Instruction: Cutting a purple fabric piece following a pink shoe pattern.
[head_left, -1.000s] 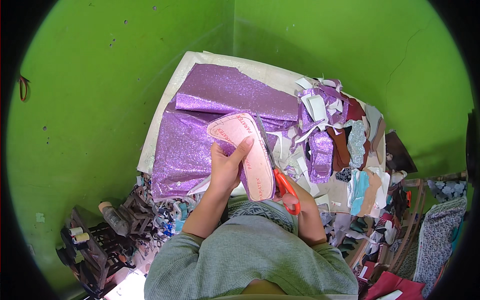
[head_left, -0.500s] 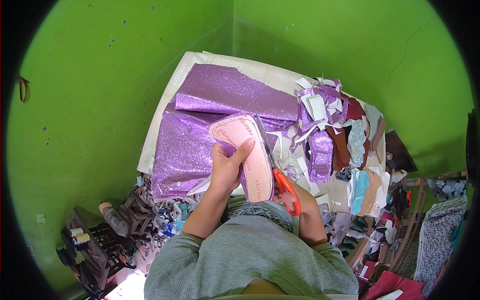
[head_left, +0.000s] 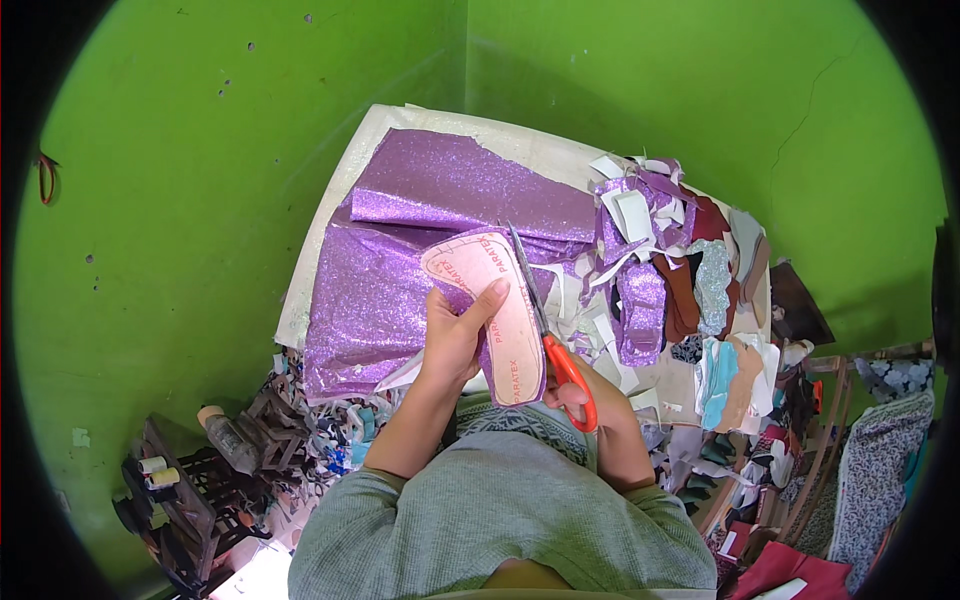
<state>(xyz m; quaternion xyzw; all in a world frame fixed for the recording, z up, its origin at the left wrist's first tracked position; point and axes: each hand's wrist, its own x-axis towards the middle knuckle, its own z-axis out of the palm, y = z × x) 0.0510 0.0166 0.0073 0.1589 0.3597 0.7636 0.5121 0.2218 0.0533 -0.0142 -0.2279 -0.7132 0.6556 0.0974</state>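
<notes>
My left hand point(head_left: 456, 325) is closed on a pale pink, curved pattern piece point(head_left: 478, 262) with printed lettering, its thumb pressed on top. Purple glitter material shows along the piece's edge. In my right hand point(head_left: 590, 390) are scissors point(head_left: 566, 372) with orange handles. Their dark blades lie along the right edge of the pattern piece, points away from me. Part of the right hand's fingers is hidden behind the handles and the piece. Beneath and beyond my hands, a large sheet of purple glitter fabric point(head_left: 370, 290) lies folded on a pale table point(head_left: 335, 215).
Purple and white offcuts point(head_left: 630, 215) are heaped at the table's right. Near them lie cut purple pieces point(head_left: 641, 310), brown pieces point(head_left: 680, 300) and turquoise pieces point(head_left: 717, 380). Left of me stands a dark rack with thread spools point(head_left: 160, 475). Scraps point(head_left: 335, 430) cover the floor. Green walls meet behind the table.
The scissors have shifted slightly to the left, closer along the pattern piece's right edge, and the right hand moved with them. The left hand has hardly moved.
</notes>
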